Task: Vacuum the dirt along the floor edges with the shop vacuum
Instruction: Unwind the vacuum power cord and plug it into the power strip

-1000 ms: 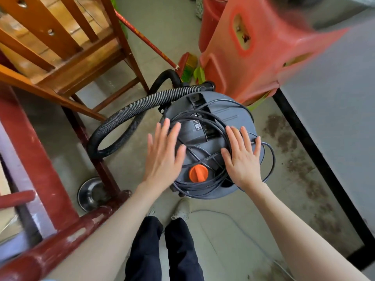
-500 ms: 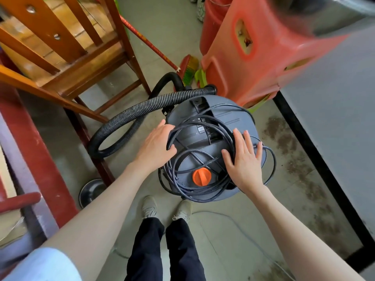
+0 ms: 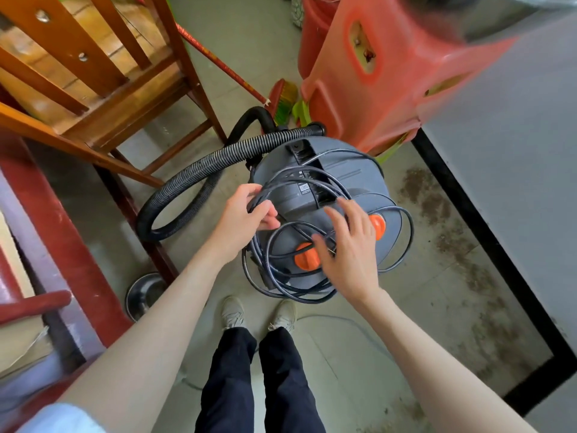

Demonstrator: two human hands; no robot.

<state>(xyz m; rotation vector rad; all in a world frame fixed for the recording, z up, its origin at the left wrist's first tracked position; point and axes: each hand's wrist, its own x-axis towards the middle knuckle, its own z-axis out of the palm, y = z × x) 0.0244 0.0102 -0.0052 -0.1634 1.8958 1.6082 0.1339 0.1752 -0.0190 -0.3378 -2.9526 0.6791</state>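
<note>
Black power cord point(image 3: 312, 189), looped in several coils, lies on the lid of the round grey shop vacuum point(image 3: 346, 179), which stands on the floor just ahead of the person's feet. Left hand point(image 3: 246, 218) sits at the lid's left edge, fingers curled round a bundle of coils. Right hand point(image 3: 349, 245) hovers over the lid centre, fingers spread and relaxed, gripping nothing, partly blurred. Dirt strip point(image 3: 449, 232) runs along the black floor edge, right of the vacuum, nearer the right hand. Black ribbed hose point(image 3: 199, 179) loops out left. Likely next: cord off the lid.
</note>
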